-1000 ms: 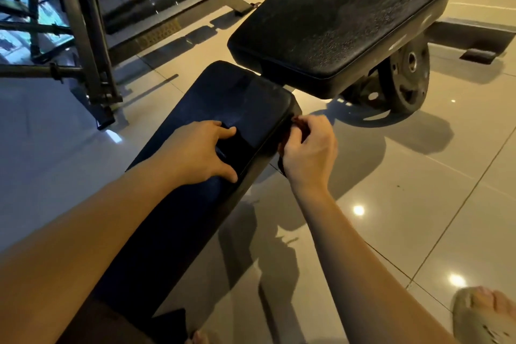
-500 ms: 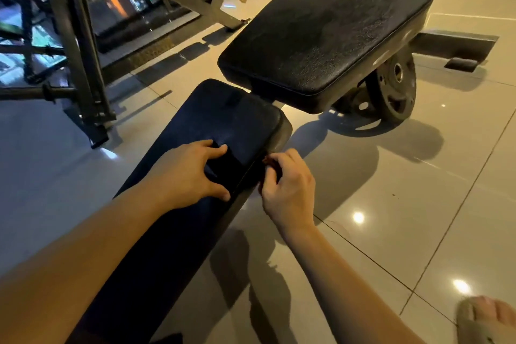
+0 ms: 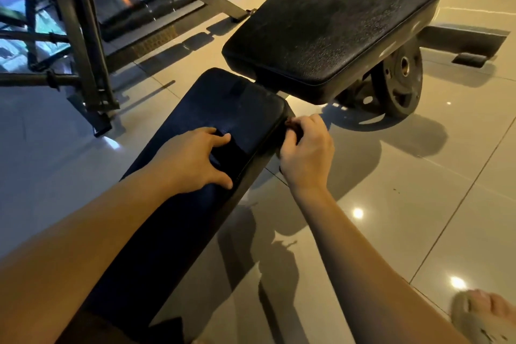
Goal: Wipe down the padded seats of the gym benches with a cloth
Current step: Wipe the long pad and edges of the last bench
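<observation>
- One view only, head: left hand (image 3: 192,159) is laid on the long padded surface (image 3: 223,103), fingers spread, with a dark cloth (image 3: 237,153) pressed down near the far end.
- Right hand (image 3: 307,156) is clenched at the surface's right side edge with a dark reddish wad pinched in it. This is taken to be the cloth's hanging end, but cannot be told for sure in this light.
- Wide seat pad (image 3: 335,25) is seen just beyond, raised, speckled, untouched; judged not yet wiped.
- Risk: cloth is dark on dark padding, so strips may be missed unless strokes are overlapped.
- Risk: if the cloth is pulled by the right hand while pinned by the left, it may be bunched, or dragged off the edge onto the floor (image 3: 418,204).
- Risk: right knuckles may be knocked on the seat pad's underside, as that overhang is close above.
- Risk: weight plate (image 3: 399,81) is stood just behind the seat pad and could be bumped when that pad is reached.
- Risk: tiles are glossy and a foot (image 3: 483,315) is placed near, so a slip is possible if weight is leaned forward.
</observation>
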Motion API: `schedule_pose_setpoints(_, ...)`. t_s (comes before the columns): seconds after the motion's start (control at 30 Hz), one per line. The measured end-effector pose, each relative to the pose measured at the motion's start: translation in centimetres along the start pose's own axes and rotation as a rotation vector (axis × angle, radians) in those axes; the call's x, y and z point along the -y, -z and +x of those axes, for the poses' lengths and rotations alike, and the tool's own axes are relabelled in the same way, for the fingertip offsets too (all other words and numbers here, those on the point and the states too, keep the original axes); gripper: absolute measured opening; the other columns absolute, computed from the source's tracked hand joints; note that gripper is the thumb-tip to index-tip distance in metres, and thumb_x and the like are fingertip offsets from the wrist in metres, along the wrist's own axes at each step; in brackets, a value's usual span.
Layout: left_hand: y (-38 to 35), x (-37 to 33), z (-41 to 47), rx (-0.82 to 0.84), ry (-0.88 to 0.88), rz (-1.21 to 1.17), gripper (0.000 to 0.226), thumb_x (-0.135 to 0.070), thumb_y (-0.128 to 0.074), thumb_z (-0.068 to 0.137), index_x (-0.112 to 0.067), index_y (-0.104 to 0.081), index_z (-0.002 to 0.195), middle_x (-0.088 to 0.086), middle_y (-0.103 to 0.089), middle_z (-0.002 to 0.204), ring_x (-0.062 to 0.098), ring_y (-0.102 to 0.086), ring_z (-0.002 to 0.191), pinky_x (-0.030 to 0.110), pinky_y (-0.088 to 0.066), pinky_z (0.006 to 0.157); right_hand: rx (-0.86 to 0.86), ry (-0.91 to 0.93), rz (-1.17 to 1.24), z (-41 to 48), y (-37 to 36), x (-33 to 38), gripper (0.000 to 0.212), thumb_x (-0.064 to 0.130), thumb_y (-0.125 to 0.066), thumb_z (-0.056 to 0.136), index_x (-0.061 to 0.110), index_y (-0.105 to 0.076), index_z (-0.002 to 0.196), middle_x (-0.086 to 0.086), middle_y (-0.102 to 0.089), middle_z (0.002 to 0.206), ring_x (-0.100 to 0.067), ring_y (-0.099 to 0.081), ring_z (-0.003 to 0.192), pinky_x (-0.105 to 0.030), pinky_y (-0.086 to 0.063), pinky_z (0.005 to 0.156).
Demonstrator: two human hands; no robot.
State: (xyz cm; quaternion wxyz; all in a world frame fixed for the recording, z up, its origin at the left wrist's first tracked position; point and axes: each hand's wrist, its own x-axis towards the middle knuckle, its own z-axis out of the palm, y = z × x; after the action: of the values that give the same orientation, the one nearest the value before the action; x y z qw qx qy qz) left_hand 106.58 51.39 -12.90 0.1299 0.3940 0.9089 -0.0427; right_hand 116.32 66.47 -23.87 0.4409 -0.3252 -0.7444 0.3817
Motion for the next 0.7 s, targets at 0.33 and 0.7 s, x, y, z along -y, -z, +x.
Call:
schedule_pose_setpoints(0.33,0.2,-0.3,0.2,0.001,-0.013,0.029,0.1,-0.055,-0.082,0.073,-0.033,-0.032,0.157,-0.008,-0.029,0.164,0.02,-0.034,0.146,0.04,-0.036,0.113,-0.008,0.02,-0.006,0.3,0.4,0.3,0.01,0.008,-0.061,0.093,0.007,-0.071,0.094,0.001,-0.058,0.087,-0.011,-0.051,0.08,-0.005,-0.034,0.071)
schedule_pose_setpoints(0.7,0.1,-0.3,0.3,-0.011,0.012,0.014,0.101,-0.053,-0.085,0.072,-0.033,-0.034,0.156,-0.008,-0.029,0.164,0.021,-0.033,0.147,0.042,-0.034,0.115,0.034,0.014,-0.02,-1.4,0.0,0.5,0.005,0.006,-0.061,0.092,0.008,-0.066,0.09,-0.001,-0.057,0.086,-0.01,-0.048,0.077,-0.013,-0.034,0.066)
